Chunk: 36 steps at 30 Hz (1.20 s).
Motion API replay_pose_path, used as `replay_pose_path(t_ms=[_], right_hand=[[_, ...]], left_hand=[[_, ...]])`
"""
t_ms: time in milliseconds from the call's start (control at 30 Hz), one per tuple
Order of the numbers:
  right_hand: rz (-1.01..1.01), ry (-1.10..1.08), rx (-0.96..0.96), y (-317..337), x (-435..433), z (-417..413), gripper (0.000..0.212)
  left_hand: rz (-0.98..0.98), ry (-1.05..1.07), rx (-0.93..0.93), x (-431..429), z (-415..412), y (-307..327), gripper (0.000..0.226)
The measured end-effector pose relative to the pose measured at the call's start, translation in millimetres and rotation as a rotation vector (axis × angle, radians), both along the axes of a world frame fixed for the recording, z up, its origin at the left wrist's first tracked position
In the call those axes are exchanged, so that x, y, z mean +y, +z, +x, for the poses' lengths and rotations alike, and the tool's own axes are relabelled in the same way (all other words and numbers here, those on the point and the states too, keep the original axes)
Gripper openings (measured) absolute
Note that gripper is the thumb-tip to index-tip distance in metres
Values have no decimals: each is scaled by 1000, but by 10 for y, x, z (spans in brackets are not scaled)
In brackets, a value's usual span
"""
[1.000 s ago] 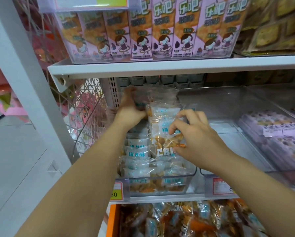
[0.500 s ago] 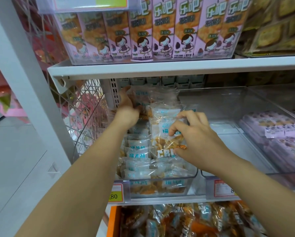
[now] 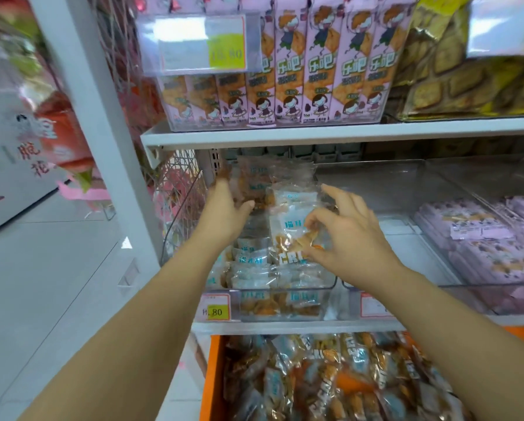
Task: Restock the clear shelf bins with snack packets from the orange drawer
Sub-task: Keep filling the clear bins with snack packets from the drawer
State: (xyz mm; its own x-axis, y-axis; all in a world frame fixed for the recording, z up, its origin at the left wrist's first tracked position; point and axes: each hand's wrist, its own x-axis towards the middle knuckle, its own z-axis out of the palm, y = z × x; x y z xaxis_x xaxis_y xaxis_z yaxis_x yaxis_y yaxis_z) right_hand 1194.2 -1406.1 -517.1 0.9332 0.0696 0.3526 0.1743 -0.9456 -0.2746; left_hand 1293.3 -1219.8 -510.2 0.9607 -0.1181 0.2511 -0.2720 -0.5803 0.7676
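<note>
Inside the clear plastic shelf bin [image 3: 285, 289], in its front half, the right hand [image 3: 355, 238] holds a clear snack packet with a pale blue label [image 3: 288, 226] upright. The thumb is at the packet's lower part, one bent finger is on its upper part, and the forefinger is raised straight, off the packet. At the back of the bin the left hand [image 3: 224, 208] is open, its fingers straight up against a row of upright clear packets [image 3: 254, 177] and its thumb spread to the side; the fingertips are blurred. From there down to the bin's front wall, more of the same packets [image 3: 254, 268] lie stacked flat, close to the rim. At the left corner of the bin's front hangs a white price tag with a yellow patch [image 3: 215, 311]. Directly below the bin the orange drawer [image 3: 212, 375] stands open, heaped with crinkled clear snack packets [image 3: 315, 387]. Just right of the bin sits a second clear bin [image 3: 391, 183], and flat pinkish-purple packets [image 3: 479, 232] lie farther right. Above the bin, on the white shelf board [image 3: 315, 136], tall pink boxes with a cartoon girl [image 3: 291, 86] stand side by side.
</note>
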Motion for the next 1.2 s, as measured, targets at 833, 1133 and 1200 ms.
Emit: replay_pose_path(t_ms=[833,1133,1200], right_hand=[[-119,85,1451,-2229,-1189,-1135,102],[-307,188,1543,-2411,-1070,-1106,85],[-317,199,1523,-2443,-1055,-1150,75]], left_hand=[[738,-724,974,-511,-1588,-2343,73],[1013,-879,1005,-699,-1721,-2644,58],[1007,-876,962,-734,-1803,-2653,47]])
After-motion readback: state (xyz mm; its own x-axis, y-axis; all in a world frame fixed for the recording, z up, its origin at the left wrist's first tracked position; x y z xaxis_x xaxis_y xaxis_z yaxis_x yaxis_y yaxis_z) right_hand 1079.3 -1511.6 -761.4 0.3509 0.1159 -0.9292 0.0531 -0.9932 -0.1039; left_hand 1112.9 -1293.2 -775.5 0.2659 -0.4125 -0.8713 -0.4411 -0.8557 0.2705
